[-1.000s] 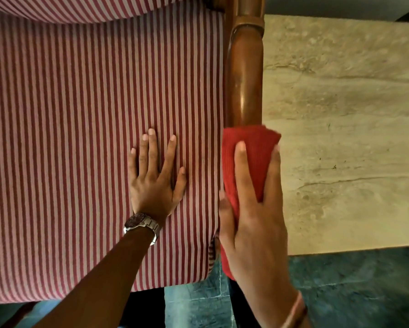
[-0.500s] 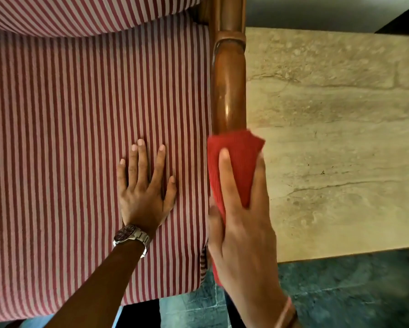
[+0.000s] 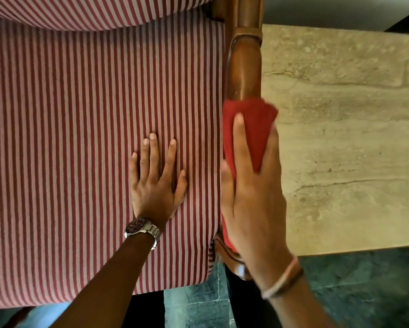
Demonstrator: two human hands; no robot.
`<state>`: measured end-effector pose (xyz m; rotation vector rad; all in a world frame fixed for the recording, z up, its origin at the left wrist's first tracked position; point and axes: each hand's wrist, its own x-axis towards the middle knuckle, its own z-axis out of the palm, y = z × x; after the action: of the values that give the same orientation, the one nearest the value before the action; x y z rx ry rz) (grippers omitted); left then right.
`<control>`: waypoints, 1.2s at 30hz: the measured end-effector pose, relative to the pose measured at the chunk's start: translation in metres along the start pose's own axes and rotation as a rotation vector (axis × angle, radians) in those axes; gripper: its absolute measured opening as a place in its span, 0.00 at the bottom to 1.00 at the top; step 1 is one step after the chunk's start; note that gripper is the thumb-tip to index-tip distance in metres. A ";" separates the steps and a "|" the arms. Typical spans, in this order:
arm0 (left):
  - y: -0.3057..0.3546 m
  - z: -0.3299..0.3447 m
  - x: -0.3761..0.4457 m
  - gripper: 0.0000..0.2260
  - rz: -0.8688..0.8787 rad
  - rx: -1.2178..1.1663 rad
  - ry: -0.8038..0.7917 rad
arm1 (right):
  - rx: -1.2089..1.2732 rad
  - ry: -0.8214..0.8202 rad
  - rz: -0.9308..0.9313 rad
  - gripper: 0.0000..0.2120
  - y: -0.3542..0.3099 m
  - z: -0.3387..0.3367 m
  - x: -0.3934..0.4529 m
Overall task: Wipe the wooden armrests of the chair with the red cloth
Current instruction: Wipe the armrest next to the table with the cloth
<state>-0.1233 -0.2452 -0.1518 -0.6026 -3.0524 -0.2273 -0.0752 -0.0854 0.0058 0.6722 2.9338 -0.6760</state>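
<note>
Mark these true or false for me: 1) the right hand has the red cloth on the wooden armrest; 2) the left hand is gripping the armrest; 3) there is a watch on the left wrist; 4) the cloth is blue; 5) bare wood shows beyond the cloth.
1. True. The right hand presses the red cloth onto the wooden armrest.
2. False. The left hand lies flat, fingers spread, on the striped seat cushion, beside the armrest and apart from it.
3. True. A metal-band watch sits on the left wrist.
4. False. The cloth is red.
5. True. Uncovered polished wood runs from the cloth's far edge toward the chair back.
</note>
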 end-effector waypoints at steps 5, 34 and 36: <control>0.000 0.002 -0.001 0.30 0.005 0.005 0.012 | -0.008 0.044 0.020 0.31 0.003 0.007 -0.020; 0.054 -0.137 0.040 0.16 -0.421 -1.424 -0.596 | 0.823 0.236 0.198 0.07 0.018 -0.027 0.097; 0.049 -0.138 0.039 0.15 -0.403 -1.404 -0.583 | 0.709 0.359 0.154 0.09 0.011 -0.029 0.096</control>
<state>-0.1422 -0.2060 -0.0063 0.0628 -2.9074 -2.6439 -0.1562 -0.0253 0.0134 1.1544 2.8435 -1.7664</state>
